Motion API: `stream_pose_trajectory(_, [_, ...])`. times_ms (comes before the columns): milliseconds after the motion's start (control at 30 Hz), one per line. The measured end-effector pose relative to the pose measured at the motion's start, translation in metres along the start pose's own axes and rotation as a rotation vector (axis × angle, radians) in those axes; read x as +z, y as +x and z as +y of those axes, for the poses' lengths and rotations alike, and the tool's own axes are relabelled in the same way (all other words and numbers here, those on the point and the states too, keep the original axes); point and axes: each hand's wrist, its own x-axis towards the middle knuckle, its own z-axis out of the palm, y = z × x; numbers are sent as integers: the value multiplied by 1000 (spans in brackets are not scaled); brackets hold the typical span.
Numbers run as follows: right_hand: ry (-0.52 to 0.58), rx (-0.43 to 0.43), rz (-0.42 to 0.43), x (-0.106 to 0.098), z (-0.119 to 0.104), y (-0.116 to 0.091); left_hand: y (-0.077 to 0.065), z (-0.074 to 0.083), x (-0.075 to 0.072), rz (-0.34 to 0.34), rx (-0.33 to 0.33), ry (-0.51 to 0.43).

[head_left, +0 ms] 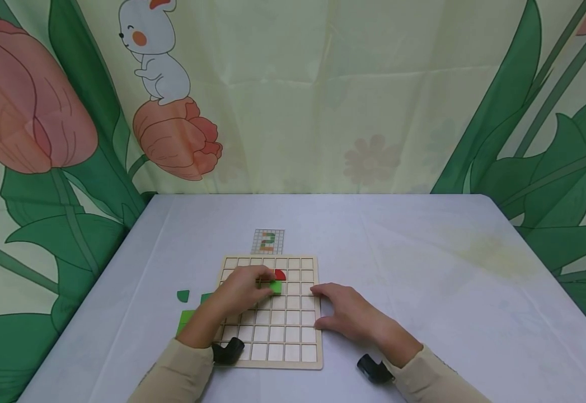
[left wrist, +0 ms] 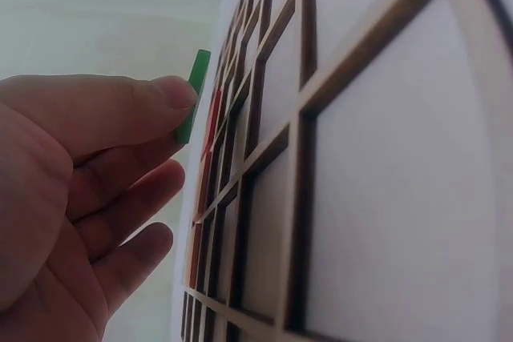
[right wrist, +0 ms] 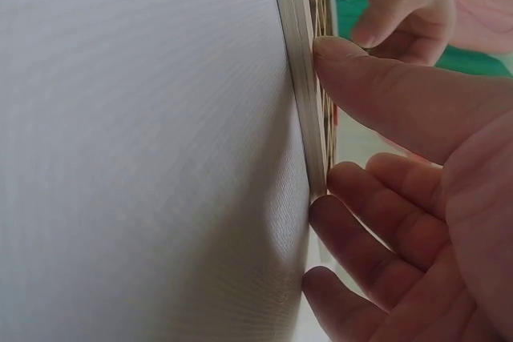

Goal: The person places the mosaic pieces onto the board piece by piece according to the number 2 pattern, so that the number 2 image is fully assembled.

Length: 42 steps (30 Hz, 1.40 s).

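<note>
Left hand (head_left: 244, 288): pinching a green tile (head_left: 275, 288) over the board (head_left: 282, 364), can't really tell if they're touching
Right hand (head_left: 350, 313): relaxed fingers at board's edge, probably steadying it
Card (head_left: 268, 241): just past the board, likely for easy peeking

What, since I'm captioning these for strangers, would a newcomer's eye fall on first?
Probably the big pink tulip at the far left of the backdrop and the white rabbit on another flower to its right. Then the wooden grid board on the white table, where the left hand pinches a green piece near a red piece.
</note>
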Motion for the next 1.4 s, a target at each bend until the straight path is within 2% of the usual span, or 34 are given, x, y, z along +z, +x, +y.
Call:
stream_pose_trajectory(200, [2,5,-3,0,0,0,1,0,2,-14,24,12])
stream_pose_trajectory(533, [5,-4,-4,-1,-1,0,3,0,2,-14,27,22])
stream_pose_trajectory(1400, [-3,-11,-2,0,1,1,8,5,7,-42,-20,37])
